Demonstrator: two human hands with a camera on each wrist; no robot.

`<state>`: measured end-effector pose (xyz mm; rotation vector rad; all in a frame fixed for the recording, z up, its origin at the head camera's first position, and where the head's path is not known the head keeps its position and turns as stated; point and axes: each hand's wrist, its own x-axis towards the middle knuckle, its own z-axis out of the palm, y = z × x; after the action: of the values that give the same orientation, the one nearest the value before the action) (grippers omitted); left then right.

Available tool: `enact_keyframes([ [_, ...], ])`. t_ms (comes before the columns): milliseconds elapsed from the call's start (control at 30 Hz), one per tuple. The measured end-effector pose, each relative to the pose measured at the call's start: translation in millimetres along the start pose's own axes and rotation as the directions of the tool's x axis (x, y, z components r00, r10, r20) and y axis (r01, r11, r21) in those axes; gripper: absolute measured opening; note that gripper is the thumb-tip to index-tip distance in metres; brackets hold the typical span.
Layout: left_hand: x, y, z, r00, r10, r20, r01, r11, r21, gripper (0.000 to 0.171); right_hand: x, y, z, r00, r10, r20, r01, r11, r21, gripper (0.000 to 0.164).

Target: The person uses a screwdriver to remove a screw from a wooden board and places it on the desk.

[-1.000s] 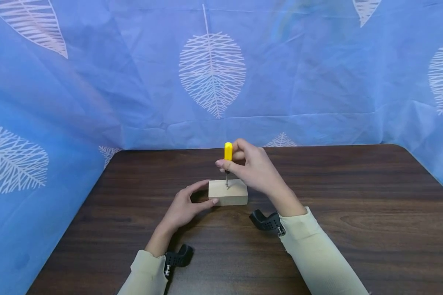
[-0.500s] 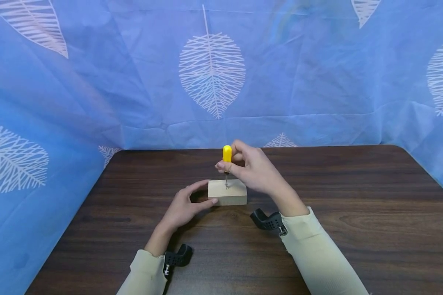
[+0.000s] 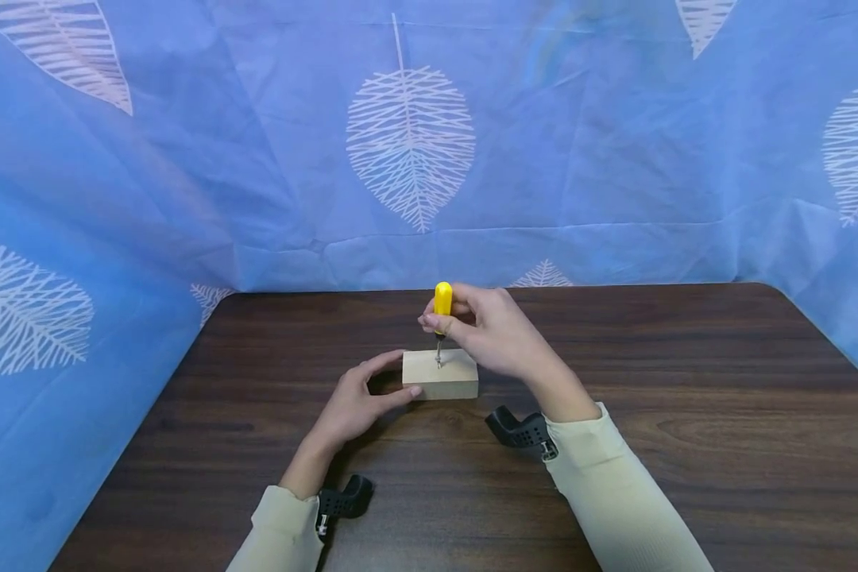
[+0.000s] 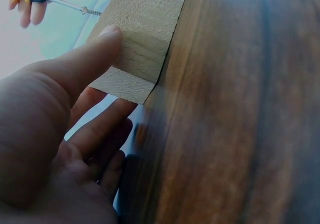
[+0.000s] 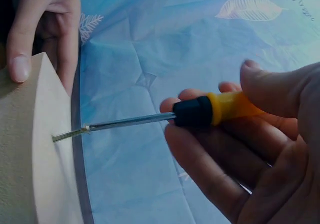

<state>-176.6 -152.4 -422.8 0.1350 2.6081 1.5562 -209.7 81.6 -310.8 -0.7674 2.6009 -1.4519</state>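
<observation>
A pale wooden block [image 3: 439, 389] lies on the table, and my left hand [image 3: 353, 403] grips its left end, thumb on the near face and fingers behind. From the block's top face stands a screw [image 5: 70, 134], partly sunk in, its threads showing. My right hand [image 3: 496, 326] holds a screwdriver [image 3: 442, 300] with a yellow and black handle between thumb and fingers. Its steel shaft [image 5: 130, 121] runs down to the screw head, tip right at it. In the left wrist view the screw [image 4: 91, 12] sticks out of the block in line with the shaft.
The dark wood-grain table [image 3: 658, 477] spreads around the block. Behind it hangs a blue cloth [image 3: 272, 159] with white leaf prints. Black wrist mounts [image 3: 346, 496] sit at both cuffs, low over the table.
The screwdriver handle tilts slightly and my right fingers have shifted around it, the index finger lower. The left hand and block stay in place.
</observation>
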Motion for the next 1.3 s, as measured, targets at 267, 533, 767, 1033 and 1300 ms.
enact_keyframes([
  [267,-1.3,-1.7,1.3,1.0,0.0,0.0,0.0,1.0,-0.001,0.07,0,1,3,0.997,0.053,-0.055,-0.051,0.998,0.043,0.023],
  [533,-1.4,-0.8,-0.5,1.0,0.019,0.005,-0.019,1.0,-0.006,0.07,0,0,2,0.997,0.021,-0.072,-0.016,0.998,0.062,0.015],
  [767,-2.4,-1.6,-1.7,1.0,0.014,0.004,-0.014,1.0,-0.003,0.069,2,0,7,0.999,-0.024,-0.045,0.026,0.998,0.054,0.013],
  [1033,-3.0,-0.9,-0.9,1.0,0.01,0.007,-0.01,1.0,-0.008,0.07,3,1,10,0.997,-0.006,-0.071,0.011,0.998,0.068,0.018],
  [1300,-2.3,0.2,-1.3,1.0,0.015,0.012,-0.014,1.0,-0.011,0.07,3,1,12,0.995,-0.034,-0.092,0.035,0.999,0.01,0.014],
])
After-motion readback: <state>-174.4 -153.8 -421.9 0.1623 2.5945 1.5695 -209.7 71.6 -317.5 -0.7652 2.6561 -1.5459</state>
